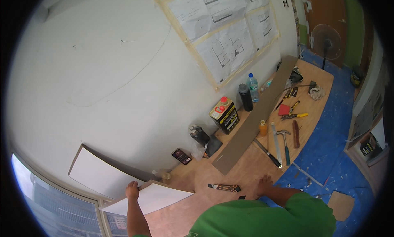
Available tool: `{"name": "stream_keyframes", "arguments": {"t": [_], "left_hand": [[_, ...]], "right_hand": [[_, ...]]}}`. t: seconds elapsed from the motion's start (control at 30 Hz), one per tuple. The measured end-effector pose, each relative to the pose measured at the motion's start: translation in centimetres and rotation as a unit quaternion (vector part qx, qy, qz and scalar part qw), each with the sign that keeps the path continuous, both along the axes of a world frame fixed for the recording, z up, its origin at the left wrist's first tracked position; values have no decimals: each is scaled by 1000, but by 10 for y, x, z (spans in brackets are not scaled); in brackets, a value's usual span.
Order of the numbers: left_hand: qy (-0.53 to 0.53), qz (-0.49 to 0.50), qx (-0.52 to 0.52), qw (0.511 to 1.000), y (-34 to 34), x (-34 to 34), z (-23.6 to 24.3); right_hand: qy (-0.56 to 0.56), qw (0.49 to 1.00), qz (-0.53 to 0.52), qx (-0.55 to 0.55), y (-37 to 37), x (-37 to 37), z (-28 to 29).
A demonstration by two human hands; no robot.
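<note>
My left hand (132, 190) is closed over the top edge of a white panel (160, 198) with a brown edge, which stands tilted at the near left of the wooden worktable. Another white panel (102, 171) leans against the wall behind it. My right hand (264, 186) rests on the worktable (201, 177) near its right edge, fingers spread and holding nothing. Between my hands lies a utility knife (224, 188) with a black and orange handle. A small black piece (242, 197) lies just left of my right hand.
A long brown board (257, 117) lies along the table. To its right are a hammer (285, 143), metal ruler (276, 142) and pliers (293, 116). A can (225, 116), bottles (245, 97) and a phone (181, 156) stand or lie by the wall. Blue sheeting (324, 155) covers the floor.
</note>
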State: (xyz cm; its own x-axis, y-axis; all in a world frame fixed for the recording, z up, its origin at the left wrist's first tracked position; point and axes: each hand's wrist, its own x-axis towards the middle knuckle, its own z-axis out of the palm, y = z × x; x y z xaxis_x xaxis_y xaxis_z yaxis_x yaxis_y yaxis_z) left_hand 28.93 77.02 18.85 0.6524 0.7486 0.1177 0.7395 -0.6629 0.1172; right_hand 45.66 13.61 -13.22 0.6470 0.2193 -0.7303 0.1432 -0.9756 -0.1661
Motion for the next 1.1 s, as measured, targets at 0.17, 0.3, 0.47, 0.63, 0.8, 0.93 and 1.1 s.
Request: {"name": "stream_keyframes", "arguments": {"t": [0.17, 0.3, 0.47, 0.63, 0.8, 0.93, 1.1], "left_hand": [[8, -3, 11, 1000, -3, -2, 1], [7, 5, 5, 1000, -3, -1, 1], [21, -4, 8, 1000, -4, 1, 2], [9, 15, 0, 1000, 0, -2, 0], [15, 11, 6, 1000, 6, -5, -5], [14, 14, -2, 1000, 9, -5, -7], [23, -5, 12, 1000, 11, -4, -8]], "right_hand": [[15, 1000, -7, -13, 7, 3, -2], [30, 999, -14, -11, 8, 5, -2], [43, 999, -18, -6, 8, 8, -1], [63, 998, -4, -5, 5, 12, 8], [86, 996, -1, -5, 4, 14, 17], [84, 996, -2, -6, 4, 14, 15], [79, 997, 1, -8, 3, 14, 11]]}}
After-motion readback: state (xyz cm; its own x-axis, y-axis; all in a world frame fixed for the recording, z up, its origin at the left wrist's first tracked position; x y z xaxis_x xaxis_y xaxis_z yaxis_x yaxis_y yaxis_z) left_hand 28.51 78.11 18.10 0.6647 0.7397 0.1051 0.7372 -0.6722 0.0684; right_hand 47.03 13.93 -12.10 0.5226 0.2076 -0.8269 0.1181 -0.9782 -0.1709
